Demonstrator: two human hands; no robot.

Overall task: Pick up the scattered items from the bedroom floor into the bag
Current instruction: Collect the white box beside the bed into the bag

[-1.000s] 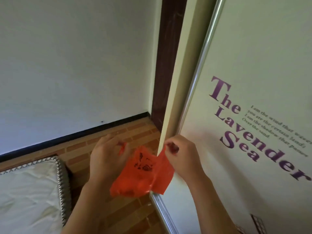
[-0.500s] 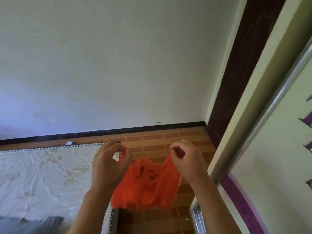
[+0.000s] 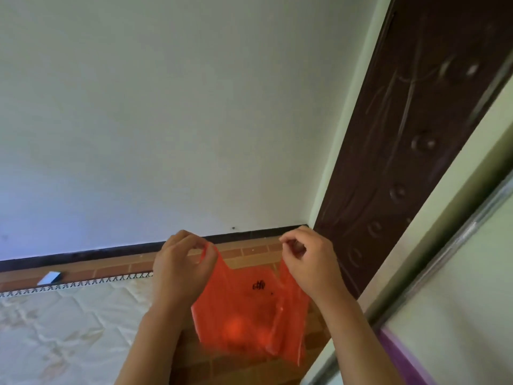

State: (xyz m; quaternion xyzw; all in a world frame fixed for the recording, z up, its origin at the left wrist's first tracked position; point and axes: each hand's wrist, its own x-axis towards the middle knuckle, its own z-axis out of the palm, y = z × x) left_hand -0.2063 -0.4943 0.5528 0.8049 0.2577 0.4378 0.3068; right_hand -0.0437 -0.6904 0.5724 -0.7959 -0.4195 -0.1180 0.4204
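1. Head camera first: the view has swung left over the last second — the printed wardrobe door that filled the right side is now only a sliver at the edge, and the white wall (image 3: 166,120) and dark door (image 3: 410,151) take over.
2. Left hand (image 3: 183,265) is pinching one handle of the orange bag (image 3: 249,309) between thumb and fingertips, closed on the plastic.
3. Right hand (image 3: 311,262) is doing the same with the other handle, fingers curled and nipped shut on it.
4. What's new — the hands are wider apart than a moment ago, and the bag, which was bunched between them, now hangs stretched flat with its black print showing.
5. The bag hangs in the air in front of the person, above the brick-pattern floor (image 3: 249,251) and just beside the mattress (image 3: 69,323).
6. My read: the bag is being opened up and made ready, so the collecting itself has not started (nothing bulky shows inside it, though the thin plastic makes that hard to judge).
7. One small white-and-dark object (image 3: 50,277) lies on the floor by the wall, beyond the mattress edge; it looks like a candidate, but it is too small to identify.
8. Next, probably, the mouth needs parting and one hand freeing to reach down.
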